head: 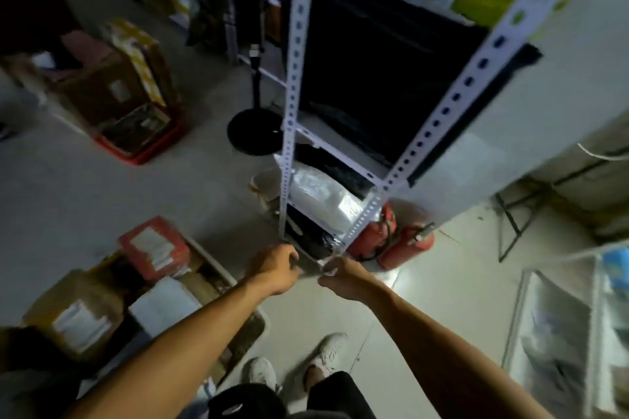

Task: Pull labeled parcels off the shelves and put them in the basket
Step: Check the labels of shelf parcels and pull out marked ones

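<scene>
Hands, left (274, 269) and right (343, 277), both grip a flat grey parcel (311, 267) below perforated metal shelving (439, 119).

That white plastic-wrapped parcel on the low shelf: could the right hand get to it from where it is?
Probably yes. The white parcel sticks out at the shelf's open front, just beyond the right hand, though that hand seems busy pinching a dark parcel.

Single head view; wide-angle; looks steeply down, close over shelf (340, 160).

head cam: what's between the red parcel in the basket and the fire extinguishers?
In the head view, the left hand, the right hand and the dark parcel they pull off the bottom shelf lie between red parcel and extinguishers.
</scene>
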`<state>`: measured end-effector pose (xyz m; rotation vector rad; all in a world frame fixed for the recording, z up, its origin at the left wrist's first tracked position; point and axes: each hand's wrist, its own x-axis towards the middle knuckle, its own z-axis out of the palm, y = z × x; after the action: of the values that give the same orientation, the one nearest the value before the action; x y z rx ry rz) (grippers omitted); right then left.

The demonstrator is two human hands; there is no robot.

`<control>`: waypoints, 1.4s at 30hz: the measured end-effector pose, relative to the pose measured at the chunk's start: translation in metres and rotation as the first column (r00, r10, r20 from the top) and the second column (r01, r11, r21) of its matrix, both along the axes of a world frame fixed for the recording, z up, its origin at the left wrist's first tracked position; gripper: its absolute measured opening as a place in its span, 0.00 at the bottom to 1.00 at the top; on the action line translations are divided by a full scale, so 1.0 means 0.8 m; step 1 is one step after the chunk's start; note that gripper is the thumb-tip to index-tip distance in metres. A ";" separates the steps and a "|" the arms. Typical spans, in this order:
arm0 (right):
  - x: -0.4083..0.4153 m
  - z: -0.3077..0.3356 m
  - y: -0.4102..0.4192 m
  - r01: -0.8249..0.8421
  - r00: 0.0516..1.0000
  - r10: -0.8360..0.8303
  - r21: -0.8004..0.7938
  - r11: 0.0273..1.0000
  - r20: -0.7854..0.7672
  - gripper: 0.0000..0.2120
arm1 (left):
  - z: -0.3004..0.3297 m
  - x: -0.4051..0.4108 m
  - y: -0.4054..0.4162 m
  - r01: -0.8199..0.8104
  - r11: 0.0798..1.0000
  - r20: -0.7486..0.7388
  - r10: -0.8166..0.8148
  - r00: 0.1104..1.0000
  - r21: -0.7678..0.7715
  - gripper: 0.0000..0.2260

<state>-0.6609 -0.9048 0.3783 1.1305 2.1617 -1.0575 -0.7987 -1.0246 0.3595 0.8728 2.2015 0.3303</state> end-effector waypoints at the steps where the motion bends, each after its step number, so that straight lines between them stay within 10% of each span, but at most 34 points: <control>1: 0.023 0.008 0.004 0.040 0.999 -0.040 0.012 0.999 0.002 0.12 | 0.007 0.017 0.018 0.059 0.998 -0.004 -0.059 0.998 0.003 0.13; 18: 0.432 0.076 0.094 0.808 0.589 -0.796 0.108 0.579 -0.143 0.21 | 0.085 0.277 0.289 0.725 0.688 -0.098 -0.720 0.687 0.027 0.07; 42: 0.682 0.234 0.294 0.967 0.174 -0.878 0.245 0.067 -0.446 0.02 | 0.210 0.596 0.589 0.962 0.181 -0.267 -0.935 0.232 0.204 0.11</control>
<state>-0.1153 -0.6697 0.5658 3.1012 1.6023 -1.0270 -0.3220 -0.5537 0.5272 2.3077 1.1889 -0.0001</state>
